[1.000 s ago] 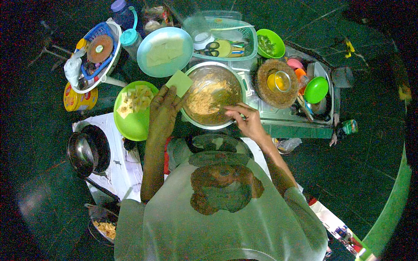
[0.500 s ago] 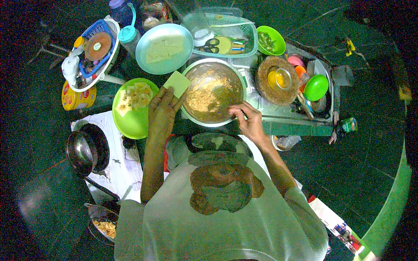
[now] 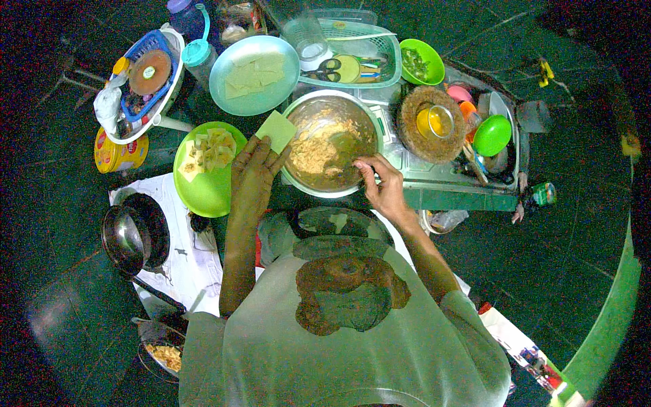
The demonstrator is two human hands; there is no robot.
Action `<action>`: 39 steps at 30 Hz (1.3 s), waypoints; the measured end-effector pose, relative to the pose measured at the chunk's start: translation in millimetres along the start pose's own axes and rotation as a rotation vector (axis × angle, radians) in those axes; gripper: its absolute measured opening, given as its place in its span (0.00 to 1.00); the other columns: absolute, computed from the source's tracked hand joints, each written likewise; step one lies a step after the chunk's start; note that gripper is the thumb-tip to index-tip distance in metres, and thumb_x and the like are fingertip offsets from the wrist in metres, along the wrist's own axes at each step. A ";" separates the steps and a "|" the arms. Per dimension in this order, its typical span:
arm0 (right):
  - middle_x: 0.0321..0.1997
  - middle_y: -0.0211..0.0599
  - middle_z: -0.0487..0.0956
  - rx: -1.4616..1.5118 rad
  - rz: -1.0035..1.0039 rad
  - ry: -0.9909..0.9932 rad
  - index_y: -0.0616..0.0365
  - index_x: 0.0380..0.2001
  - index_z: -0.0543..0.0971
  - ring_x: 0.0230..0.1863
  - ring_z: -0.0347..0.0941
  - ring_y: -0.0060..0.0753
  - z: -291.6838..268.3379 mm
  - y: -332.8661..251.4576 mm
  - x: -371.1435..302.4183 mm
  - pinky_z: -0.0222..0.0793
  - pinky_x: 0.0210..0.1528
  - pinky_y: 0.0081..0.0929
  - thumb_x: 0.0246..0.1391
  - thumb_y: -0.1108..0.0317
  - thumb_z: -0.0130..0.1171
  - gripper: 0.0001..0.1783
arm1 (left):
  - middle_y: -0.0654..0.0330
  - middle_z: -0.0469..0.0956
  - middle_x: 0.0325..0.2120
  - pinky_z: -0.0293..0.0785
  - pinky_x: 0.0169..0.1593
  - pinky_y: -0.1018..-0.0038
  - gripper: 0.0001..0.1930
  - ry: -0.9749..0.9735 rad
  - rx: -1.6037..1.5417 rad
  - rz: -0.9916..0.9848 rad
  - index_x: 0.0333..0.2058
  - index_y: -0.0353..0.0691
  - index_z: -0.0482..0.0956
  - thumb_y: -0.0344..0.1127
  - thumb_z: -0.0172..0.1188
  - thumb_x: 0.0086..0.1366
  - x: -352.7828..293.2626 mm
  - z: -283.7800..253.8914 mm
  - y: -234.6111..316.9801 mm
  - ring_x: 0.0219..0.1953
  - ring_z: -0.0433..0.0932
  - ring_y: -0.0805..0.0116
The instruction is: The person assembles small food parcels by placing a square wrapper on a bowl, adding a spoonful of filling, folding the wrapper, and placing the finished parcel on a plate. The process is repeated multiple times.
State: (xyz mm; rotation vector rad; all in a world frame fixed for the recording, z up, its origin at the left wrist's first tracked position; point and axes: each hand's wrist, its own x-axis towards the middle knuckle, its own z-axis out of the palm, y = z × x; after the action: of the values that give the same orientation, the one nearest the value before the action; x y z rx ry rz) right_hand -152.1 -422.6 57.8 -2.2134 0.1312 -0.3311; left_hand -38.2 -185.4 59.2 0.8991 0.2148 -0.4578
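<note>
A square dumpling wrapper, pale yellow-green, lies on the fingers of my left hand, which grips its lower corner beside the bowl's left rim. The steel mixing bowl holds a crumbly orange-tan filling, heaped toward the left, with bare metal showing on the right. At the bowl's lower right edge, my right hand is pinched, thumb against fingers, over the rim. What sits in that pinch is too small and dark to make out. Folded dumplings rest on a lime-green plate left of my left hand.
Flat wrappers lie on a light blue plate beyond the bowl. A basket holds scissors and utensils. On the right are a stone mortar with a cup of yellow liquid, and a green bowl. A dark wok stands left.
My right hand has shifted slightly left and up over the bowl's edge. More bare metal shows at the filling's right side. My left hand keeps the wrapper in nearly the same place.
</note>
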 end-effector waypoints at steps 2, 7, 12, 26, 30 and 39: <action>0.37 0.47 0.83 0.018 0.014 -0.002 0.63 0.38 0.83 0.36 0.80 0.42 0.9 -2.7 1.0 0.75 0.39 0.32 0.63 0.72 0.57 0.07 | 0.57 0.77 0.38 0.76 0.61 0.57 0.12 0.062 0.006 -0.016 0.48 0.26 0.74 0.29 0.53 0.72 -3.4 14.3 9.6 0.38 0.78 0.72; 0.37 0.47 0.83 0.040 0.010 -0.011 0.65 0.38 0.82 0.37 0.81 0.41 7.8 5.1 2.5 0.75 0.41 0.31 0.64 0.71 0.57 0.08 | 0.51 0.78 0.46 0.77 0.61 0.58 0.13 0.048 0.011 0.002 0.50 0.25 0.73 0.30 0.54 0.72 3.0 0.9 1.0 0.47 0.80 0.65; 0.37 0.44 0.84 0.070 0.063 0.012 0.66 0.37 0.82 0.37 0.80 0.33 9.4 6.5 4.4 0.74 0.42 0.28 0.65 0.70 0.56 0.10 | 0.53 0.77 0.45 0.77 0.61 0.58 0.14 0.180 -0.362 -0.306 0.51 0.26 0.72 0.30 0.54 0.72 3.9 17.6 30.3 0.46 0.79 0.67; 0.32 0.32 0.82 0.397 0.479 0.078 0.62 0.40 0.81 0.26 0.70 0.18 -13.9 33.7 34.4 0.67 0.29 0.20 0.69 0.61 0.54 0.15 | 0.61 0.74 0.42 0.76 0.61 0.65 0.16 -0.049 0.167 -0.007 0.56 0.31 0.71 0.27 0.51 0.71 5.3 3.7 -1.2 0.50 0.76 0.69; 0.27 0.30 0.82 0.563 0.462 0.161 0.60 0.40 0.82 0.20 0.68 0.17 -42.7 11.4 51.1 0.64 0.24 0.20 0.68 0.58 0.54 0.16 | 0.61 0.74 0.43 0.76 0.61 0.68 0.17 -0.122 0.192 -0.033 0.57 0.32 0.71 0.27 0.53 0.71 6.4 5.9 -6.6 0.49 0.76 0.70; 0.35 0.38 0.81 0.466 -0.081 0.433 0.63 0.40 0.77 0.25 0.70 0.20 -91.6 -101.7 77.3 0.68 0.29 0.19 0.69 0.68 0.51 0.09 | 0.54 0.75 0.50 0.79 0.56 0.73 0.23 -0.419 0.470 0.042 0.62 0.31 0.66 0.28 0.55 0.70 -11.4 52.7 15.1 0.49 0.77 0.69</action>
State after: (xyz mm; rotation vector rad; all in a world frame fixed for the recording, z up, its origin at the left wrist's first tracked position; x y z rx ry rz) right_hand -106.0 -445.6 206.4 -1.6645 0.1784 -0.7994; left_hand -41.7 -215.7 106.0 1.2373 -0.3078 -0.6600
